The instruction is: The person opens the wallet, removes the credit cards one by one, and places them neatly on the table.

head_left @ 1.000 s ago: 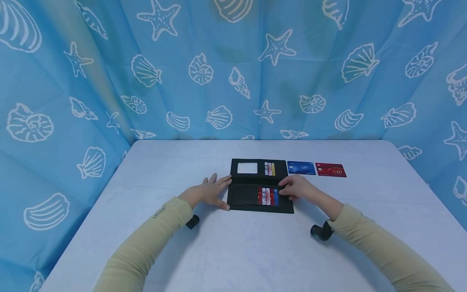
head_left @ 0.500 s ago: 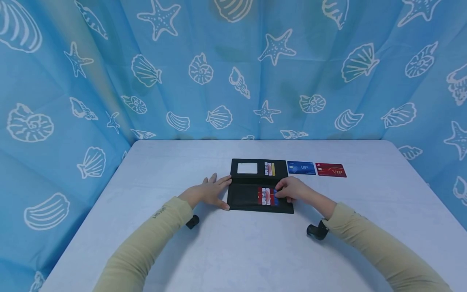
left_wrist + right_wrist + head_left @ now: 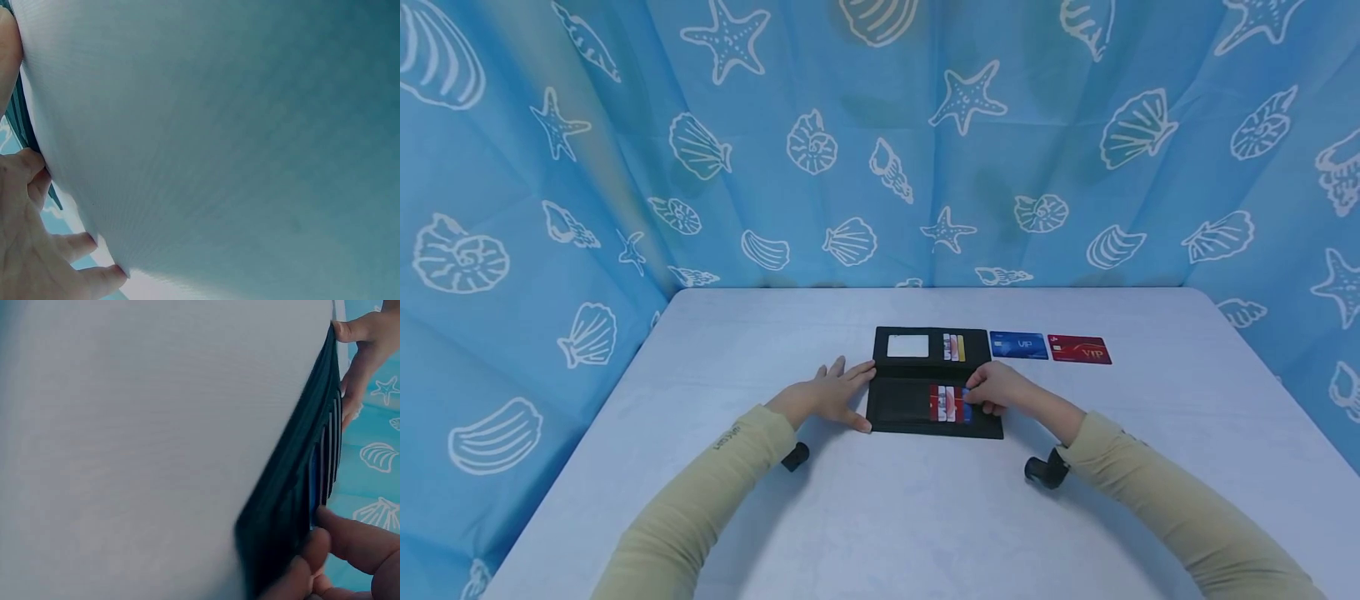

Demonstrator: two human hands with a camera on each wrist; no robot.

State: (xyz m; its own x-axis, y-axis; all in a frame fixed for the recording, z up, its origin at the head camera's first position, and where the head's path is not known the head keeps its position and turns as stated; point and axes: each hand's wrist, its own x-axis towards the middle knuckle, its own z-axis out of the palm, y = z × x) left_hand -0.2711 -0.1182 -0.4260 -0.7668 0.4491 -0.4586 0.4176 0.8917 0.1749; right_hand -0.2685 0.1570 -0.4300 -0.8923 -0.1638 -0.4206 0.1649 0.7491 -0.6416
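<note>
A black wallet point(image 3: 898, 402) lies open and flat on the table. Its near half holds several red, white and blue cards in slots, and its far half carries a white window and a few more cards. My left hand point(image 3: 831, 397) has its fingers spread, with fingertips and thumb along the wallet's left edge. Over the right side, my right hand point(image 3: 1006, 386) pinches the edge of the rightmost blue card point(image 3: 967, 415) in its slot; its fingers partly cover that card. In the right wrist view the thumb and fingertips meet at the blue card point(image 3: 314, 487).
Beyond the wallet's right edge, a loose blue VIP card point(image 3: 1019, 345) and a red VIP card point(image 3: 1079, 350) lie side by side. Each wrist carries a small black camera. A blue shell-print curtain point(image 3: 850, 167) hangs behind the white table point(image 3: 895, 517).
My right hand has shifted slightly left, from the wallet's right side onto the blue card. The left hand, wallet and loose cards stay where they were.
</note>
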